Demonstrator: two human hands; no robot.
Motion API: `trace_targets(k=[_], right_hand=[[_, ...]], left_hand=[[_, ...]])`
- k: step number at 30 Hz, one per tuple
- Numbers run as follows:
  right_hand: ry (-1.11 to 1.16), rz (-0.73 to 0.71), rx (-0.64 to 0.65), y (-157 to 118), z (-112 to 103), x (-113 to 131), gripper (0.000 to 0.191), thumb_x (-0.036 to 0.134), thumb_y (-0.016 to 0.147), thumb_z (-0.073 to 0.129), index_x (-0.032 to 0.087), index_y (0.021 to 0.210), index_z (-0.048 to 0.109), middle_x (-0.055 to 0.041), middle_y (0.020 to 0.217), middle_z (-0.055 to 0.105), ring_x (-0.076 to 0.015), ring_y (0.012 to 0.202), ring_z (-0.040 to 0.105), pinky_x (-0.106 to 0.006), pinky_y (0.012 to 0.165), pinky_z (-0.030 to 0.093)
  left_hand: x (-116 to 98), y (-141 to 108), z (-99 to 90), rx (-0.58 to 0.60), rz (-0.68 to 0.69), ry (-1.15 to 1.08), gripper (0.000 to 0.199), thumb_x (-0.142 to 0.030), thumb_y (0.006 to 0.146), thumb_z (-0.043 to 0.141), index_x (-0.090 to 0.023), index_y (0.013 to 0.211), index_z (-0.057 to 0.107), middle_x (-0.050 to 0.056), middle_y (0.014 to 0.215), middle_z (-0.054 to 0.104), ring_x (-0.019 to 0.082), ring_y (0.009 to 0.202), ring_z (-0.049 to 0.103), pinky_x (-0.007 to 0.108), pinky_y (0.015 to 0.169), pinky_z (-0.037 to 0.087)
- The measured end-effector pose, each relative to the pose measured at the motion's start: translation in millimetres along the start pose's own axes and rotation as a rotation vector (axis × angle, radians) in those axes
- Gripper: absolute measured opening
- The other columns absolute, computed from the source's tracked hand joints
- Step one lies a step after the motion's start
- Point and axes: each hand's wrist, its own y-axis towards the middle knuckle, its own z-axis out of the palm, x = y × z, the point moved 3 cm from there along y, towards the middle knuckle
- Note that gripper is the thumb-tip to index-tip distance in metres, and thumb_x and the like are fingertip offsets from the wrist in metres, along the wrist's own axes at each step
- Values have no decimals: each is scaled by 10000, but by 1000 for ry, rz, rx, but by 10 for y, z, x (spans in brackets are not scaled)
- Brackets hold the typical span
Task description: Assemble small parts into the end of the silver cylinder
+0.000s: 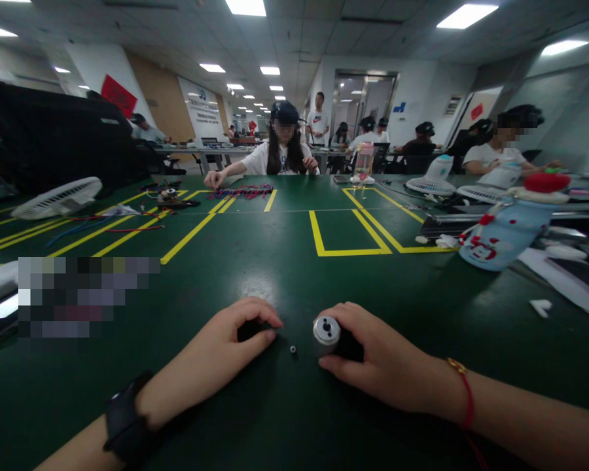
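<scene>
My right hand (373,350) is wrapped round a silver metal cylinder (326,331) standing upright on the green table. Its round end faces up and shows a dark centre hole and smaller dark holes beside it. To the left of the cylinder, a tiny metal ring-like part (293,350) lies on the table, touching neither hand. My left hand (243,333) rests beside that part with its fingers curved and a small gap between thumb and fingertips. Nothing shows in its grasp, though the inside of the palm is partly hidden.
Yellow tape lines mark the green table (255,261). At right stand a blue bottle (503,229) and a white fan (432,176); another fan (61,198) lies at left near loose wires (112,219). Across the table, a person (285,144) reaches toward bundled wires (243,191).
</scene>
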Motion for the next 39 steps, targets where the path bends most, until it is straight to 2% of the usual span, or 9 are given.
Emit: trace_targets(k=[8,13,18,22,27,34,39], right_hand=[[8,6,2,1,11,-6,300,218,805,692,214,1085,586,-41,1010,617,-207,886,537,-347,774,435],[9,-13,-17,7,14,-7,299,204,798,691,211,1080,590,-45,993,622,-209,877,536,-350,772,435],[5,-30,-22,10,17,-17,320,199,799,690,215,1098,577,-43,1025,619,-211,904,538,-354,800,435],[2,-31,-9,11,15,-26,307,219,806,692,212,1089,573,-36,1017,615,-207,894,535,-348,786,436],[6,-42,-1,-1,25,-27,320,222,811,691,216,1105,563,-35,1020,615,-208,895,533,-349,786,434],[21,-30,-9,5,37,-54,342,217,805,703,223,1113,554,-20,1032,604,-197,910,536,-345,802,434],[30,-39,1,7,42,-51,320,203,815,685,220,1102,545,-22,1049,602,-198,933,537,-352,826,433]], left_hand=[[-144,-80,80,72,49,165,186,-362,809,716,-329,991,696,13,1209,600,270,1142,521,475,1006,377],[-177,-36,170,45,97,167,70,-319,840,693,-319,893,739,9,1129,636,258,1073,552,443,957,409],[-289,45,91,-68,116,-54,123,-252,886,650,-294,957,742,9,1070,639,201,997,602,339,896,469],[-463,116,24,-141,166,-67,161,-233,885,653,-316,982,750,0,1064,636,199,1000,601,334,898,469],[-590,191,77,-101,222,-28,217,-228,900,630,-354,1027,752,2,1080,637,206,1001,592,340,874,481],[-590,200,118,-67,242,-14,241,-234,918,615,-377,1073,732,-6,1080,632,195,999,591,329,869,474],[-629,192,97,3,244,32,271,-203,926,591,-368,1099,720,-4,1121,623,199,1030,579,336,882,462]])
